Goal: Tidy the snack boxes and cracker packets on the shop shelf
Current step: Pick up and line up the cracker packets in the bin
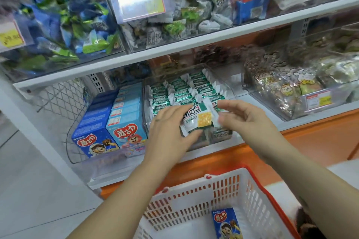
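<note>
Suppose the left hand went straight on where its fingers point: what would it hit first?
Probably the rows of green packets in the clear bin, behind the cracker packet the left hand holds; depth is unclear.

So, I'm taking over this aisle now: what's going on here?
A person's left grip and right grip hold one packet over the clear bin of matching packets on the lower shelf. Blue boxes stand in rows beside it. One box lies in the basket below.
</note>
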`<state>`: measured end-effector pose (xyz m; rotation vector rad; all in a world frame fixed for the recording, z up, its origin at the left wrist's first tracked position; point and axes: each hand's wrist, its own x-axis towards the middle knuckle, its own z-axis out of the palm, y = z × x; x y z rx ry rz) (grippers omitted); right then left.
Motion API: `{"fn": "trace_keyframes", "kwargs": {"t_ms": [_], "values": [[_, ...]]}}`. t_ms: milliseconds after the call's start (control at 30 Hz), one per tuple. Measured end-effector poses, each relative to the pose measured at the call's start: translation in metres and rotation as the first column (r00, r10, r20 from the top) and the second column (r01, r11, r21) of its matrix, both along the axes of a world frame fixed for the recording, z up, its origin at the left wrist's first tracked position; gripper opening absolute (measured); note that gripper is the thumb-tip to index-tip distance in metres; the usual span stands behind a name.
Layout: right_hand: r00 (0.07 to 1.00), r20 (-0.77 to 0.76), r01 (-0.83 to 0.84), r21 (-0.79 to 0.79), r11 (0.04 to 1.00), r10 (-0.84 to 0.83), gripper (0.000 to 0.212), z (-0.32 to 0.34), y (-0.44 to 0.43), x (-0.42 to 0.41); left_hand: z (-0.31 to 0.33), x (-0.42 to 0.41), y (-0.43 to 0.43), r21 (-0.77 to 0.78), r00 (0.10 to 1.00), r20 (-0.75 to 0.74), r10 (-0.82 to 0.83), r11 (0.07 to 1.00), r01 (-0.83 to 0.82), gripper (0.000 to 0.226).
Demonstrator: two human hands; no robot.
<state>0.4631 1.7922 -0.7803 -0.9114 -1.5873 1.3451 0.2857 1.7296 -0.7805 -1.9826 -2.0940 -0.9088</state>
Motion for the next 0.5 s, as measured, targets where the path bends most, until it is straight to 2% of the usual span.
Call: {"fn": "trace_keyframes", "kwargs": {"t_ms": [67, 133, 300, 400, 500], "values": [[0.98, 0.162, 0.098, 0.094, 0.991, -0.112, 0.038, -0.002, 0.019, 0.01, 0.003, 0.001, 0.027, 0.003, 0.999, 0.023, 0.041, 0.999, -0.041, 0.062], [0.965, 0.234, 0.103, 0.08, 0.991, -0.119, 0.042, -0.007, 0.031, 0.015, 0.005, 0.003, 0.054, 0.014, 0.997, 0.022, 0.071, 0.997, -0.071, 0.061], [0.963, 0.258, 0.069, 0.021, 0.997, -0.072, 0.051, -0.02, 0.044, 0.014, 0.011, 0.01, 0.116, -0.048, 0.984, 0.1, 0.147, 0.989, -0.142, 0.058], [0.968, 0.244, 0.062, 0.014, 0.998, -0.064, 0.053, -0.023, 0.048, 0.015, 0.007, 0.01, 0.143, -0.163, 0.981, 0.067, 0.18, 0.972, -0.167, 0.054], [0.969, 0.236, 0.07, 0.01, 0.997, -0.071, 0.056, -0.024, 0.049, 0.015, 0.003, 0.01, 0.155, -0.265, 0.989, 0.051, 0.14, 0.957, -0.121, 0.045]]}}
